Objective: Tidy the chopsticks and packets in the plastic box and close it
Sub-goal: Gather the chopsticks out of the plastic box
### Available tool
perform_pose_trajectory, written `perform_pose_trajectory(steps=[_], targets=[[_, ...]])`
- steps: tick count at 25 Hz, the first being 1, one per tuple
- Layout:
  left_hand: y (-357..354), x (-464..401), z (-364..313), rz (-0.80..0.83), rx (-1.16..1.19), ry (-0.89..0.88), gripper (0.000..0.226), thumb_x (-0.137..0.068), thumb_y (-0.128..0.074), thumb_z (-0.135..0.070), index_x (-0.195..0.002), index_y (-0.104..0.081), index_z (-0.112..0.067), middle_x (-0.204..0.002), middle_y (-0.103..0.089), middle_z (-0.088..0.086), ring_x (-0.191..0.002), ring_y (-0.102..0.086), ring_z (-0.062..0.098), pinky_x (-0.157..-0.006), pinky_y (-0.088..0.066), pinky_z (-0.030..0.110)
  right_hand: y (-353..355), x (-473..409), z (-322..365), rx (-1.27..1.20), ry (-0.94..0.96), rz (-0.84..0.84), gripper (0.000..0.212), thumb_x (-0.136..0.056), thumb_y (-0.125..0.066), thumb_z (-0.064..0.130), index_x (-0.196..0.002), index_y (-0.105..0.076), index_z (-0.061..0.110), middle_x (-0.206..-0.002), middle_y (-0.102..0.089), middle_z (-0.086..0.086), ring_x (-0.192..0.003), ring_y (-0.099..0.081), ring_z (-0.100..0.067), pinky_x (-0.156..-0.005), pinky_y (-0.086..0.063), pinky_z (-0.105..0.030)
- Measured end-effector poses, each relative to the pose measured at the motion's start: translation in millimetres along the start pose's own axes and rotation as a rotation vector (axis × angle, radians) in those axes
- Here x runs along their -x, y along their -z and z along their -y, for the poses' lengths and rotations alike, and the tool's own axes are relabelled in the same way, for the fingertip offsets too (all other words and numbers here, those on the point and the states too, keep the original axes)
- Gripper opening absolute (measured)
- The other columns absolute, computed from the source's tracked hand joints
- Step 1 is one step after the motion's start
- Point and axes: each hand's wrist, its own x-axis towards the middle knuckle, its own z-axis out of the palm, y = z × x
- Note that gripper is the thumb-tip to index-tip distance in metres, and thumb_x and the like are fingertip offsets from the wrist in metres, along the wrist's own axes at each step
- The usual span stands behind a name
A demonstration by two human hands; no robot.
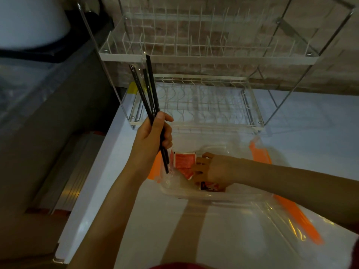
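Head view: plastic box (196,194) holds packets (183,161), apparently several.

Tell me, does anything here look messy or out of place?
Mildly. The red packets lie jumbled in the clear plastic box, and the black chopsticks are out of it, held upright in the left hand.

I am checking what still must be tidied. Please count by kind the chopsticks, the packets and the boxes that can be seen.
Black chopsticks, held in the left hand: 3
Red packets in the box, that show: 3; the right hand may hide more
Clear plastic box: 1
Total: 7
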Motion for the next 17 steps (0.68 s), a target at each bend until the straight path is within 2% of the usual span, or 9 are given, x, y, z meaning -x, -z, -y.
perform_pose_trajectory(steps=[5,10,12,14,16,17], targets=[[-1.8,-0.5,2.0,0.013,-0.001,-0.001,0.027,-0.095,-0.036,-0.028,-0.079,-0.057,-0.021,-0.048,-0.046,-0.009,-0.044,-0.039,0.004,-0.046,-0.039,0.015,2.6,2.4,0.8,-0.032,0.044,0.03,0.038,-0.087,-0.047,0.018,-0.125,-0.047,0.019,-0.142,-0.041,0.001,-0.129,-0.033,-0.019,-0.105,-0.024,-0.035],[-4.0,-0.1,0.0,0.013,-0.017,-0.003,0.027,-0.095,-0.036,-0.029,-0.079,-0.056,-0.021,-0.048,-0.045,-0.01,-0.044,-0.039,0.004,-0.046,-0.039,0.015,6.5,3.0,1.9,-0.132,0.019,0.062,0.024,-0.082,-0.053,0.018,-0.106,-0.057,0.02,-0.11,-0.063,-0.001,-0.105,-0.054,-0.022,-0.102,-0.03,-0.034],[-4.5,0.5,-0.7,0.013,-0.028,-0.007,0.027,-0.095,-0.036,-0.029,-0.079,-0.056,-0.021,-0.047,-0.045,-0.01,-0.044,-0.039,0.004,-0.046,-0.039,0.015,11.9,2.7,0.1,-0.318,-0.063,-0.033,0.024,-0.08,-0.06,0.024,-0.104,-0.061,0.019,-0.101,-0.067,-0.003,-0.096,-0.058,-0.021,-0.094,-0.033,-0.031],[-4.1,0.4,-0.8,0.012,-0.024,-0.005,0.027,-0.095,-0.036,-0.028,-0.079,-0.056,-0.021,-0.047,-0.046,-0.01,-0.044,-0.039,0.004,-0.046,-0.039,0.015,16.8,1.5,-5.1,-0.522,-0.19,-0.228,0.031,-0.077,-0.067,0.033,-0.099,-0.061,0.013,-0.091,-0.067,-0.007,-0.084,-0.06,-0.021,-0.077,-0.037,-0.028],[-3.8,0.5,0.4,0.017,-0.016,-0.002,0.026,-0.095,-0.035,-0.028,-0.08,-0.056,-0.02,-0.048,-0.045,-0.01,-0.044,-0.039,0.004,-0.046,-0.039,0.014,18.7,-1.8,-8.3,-0.642,-0.312,-0.382,0.037,-0.077,-0.068,0.036,-0.1,-0.056,0.01,-0.091,-0.064,-0.008,-0.081,-0.06,-0.023,-0.065,-0.038,-0.026],[-4.0,0.8,1.0,0.022,-0.018,-0.001,0.026,-0.095,-0.035,-0.028,-0.08,-0.055,-0.02,-0.047,-0.044,-0.01,-0.044,-0.038,0.004,-0.046,-0.038,0.015,18.9,-4.2,-8.0,-0.665,-0.355,-0.435,0.04,-0.077,-0.067,0.035,-0.107,-0.053,0.011,-0.094,-0.064,-0.007,-0.082,-0.06,-0.023,-0.063,-0.04,-0.027]])
